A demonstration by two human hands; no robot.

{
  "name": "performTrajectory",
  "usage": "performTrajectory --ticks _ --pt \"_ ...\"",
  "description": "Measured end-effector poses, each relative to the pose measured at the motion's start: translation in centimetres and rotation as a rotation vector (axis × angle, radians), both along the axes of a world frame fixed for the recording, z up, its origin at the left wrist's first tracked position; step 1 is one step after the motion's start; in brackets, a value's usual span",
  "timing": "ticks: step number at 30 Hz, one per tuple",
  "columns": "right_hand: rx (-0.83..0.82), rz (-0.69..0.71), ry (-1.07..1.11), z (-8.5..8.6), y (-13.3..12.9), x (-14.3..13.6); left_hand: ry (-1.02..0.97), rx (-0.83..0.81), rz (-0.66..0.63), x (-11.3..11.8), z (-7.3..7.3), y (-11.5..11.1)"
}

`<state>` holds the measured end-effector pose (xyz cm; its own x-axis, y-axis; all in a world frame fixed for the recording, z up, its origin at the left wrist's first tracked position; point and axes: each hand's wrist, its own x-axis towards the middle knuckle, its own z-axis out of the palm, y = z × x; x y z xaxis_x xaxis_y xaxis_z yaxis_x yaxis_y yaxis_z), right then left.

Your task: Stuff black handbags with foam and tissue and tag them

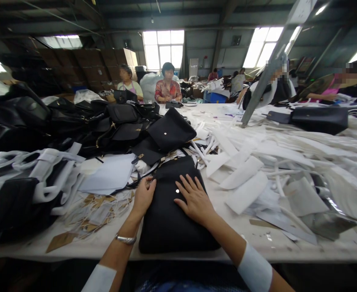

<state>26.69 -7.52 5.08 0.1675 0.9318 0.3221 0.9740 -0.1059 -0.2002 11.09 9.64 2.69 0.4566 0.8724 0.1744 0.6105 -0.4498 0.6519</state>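
Note:
A black bag (178,227) lies flat before me at the table's front edge, with a small round metal stud on its face. My right hand (195,200) rests flat on it, fingers spread, beside the stud. At the bag's left edge my left hand (145,196) is closed, its fingers curled and thumb against them; what they hold, if anything, is hidden. Just beyond the bag's top lies another black bag (172,129) with a metal stud. White sheets (108,172) lie left of my left hand, and paper tags with strings (97,215) are heaped nearer to me.
Black bags (120,117) are piled at the back left. White padding strips (245,182) cover much of the table's right side. A slanted metal post (265,67) rises at the right. Several people work across the table, one in a patterned red top (168,90).

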Motion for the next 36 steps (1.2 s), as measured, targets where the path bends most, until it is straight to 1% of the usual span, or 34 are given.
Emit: performTrajectory --ticks 3,5,6,8,10,11,12,14,16,18,20,22,24,26,28,30,32,34,36 --pt "-0.103 -0.009 0.046 -1.6 0.7 0.1 0.019 0.111 -0.021 0.1 1.2 -1.0" --pt "-0.117 -0.016 0.051 -2.1 0.8 0.3 0.035 0.213 -0.081 0.5 2.0 -1.8" --pt "-0.121 -0.014 0.05 -2.1 0.8 0.3 0.054 0.276 -0.143 0.7 2.3 -2.1" --pt "-0.132 -0.01 0.045 -2.1 0.9 0.3 0.129 0.389 -0.318 1.2 2.3 -2.9" --pt "-0.136 -0.003 0.034 -2.1 0.9 0.5 0.22 0.437 -0.479 1.5 1.7 -3.4" --pt "-0.132 0.009 0.03 -2.3 0.9 0.8 0.247 0.427 -0.522 1.6 1.3 -3.6" --pt "-0.125 0.029 0.029 -2.5 0.8 1.3 0.259 0.411 -0.542 1.6 0.8 -3.7" --pt "-0.091 0.085 0.044 -3.0 0.3 2.6 0.245 0.384 -0.531 1.5 0.0 -3.8" --pt "-0.028 0.126 0.083 -3.3 -0.2 4.2 0.212 0.367 -0.516 1.4 -0.4 -3.9" --pt "0.048 0.119 0.114 -2.8 -0.3 5.4 0.184 0.354 -0.515 1.2 -0.5 -4.0" --pt "0.109 0.109 0.134 -1.6 0.6 5.4 0.147 0.339 -0.512 1.1 -0.5 -4.1" --pt "0.137 0.161 0.169 0.3 3.0 3.9 0.093 0.321 -0.507 1.1 -0.4 -4.2" --pt "0.113 0.294 0.219 2.3 6.8 1.2 0.029 0.295 -0.495 1.1 -0.5 -4.3" --pt "0.033 0.432 0.236 3.8 11.6 -1.9 -0.014 0.256 -0.48 1.0 -0.5 -4.4" --pt "-0.146 0.557 0.142 4.2 16.7 -4.7 -0.037 0.228 -0.475 0.9 -0.5 -4.5" --pt "-0.229 0.613 0.088 3.6 21.3 -6.7 -0.059 0.222 -0.48 0.8 -0.5 -4.4" --pt "-0.288 0.633 0.038 2.3 24.8 -8.0 -0.087 0.226 -0.488 0.7 -0.5 -4.3" --pt "-0.334 0.645 -0.011 0.9 27.3 -8.9 -0.115 0.229 -0.499 0.7 -0.5 -4.3" --pt "-0.377 0.664 -0.06 -0.4 28.8 -9.5 -0.149 0.245 -0.502 0.6 -0.5 -4.2"
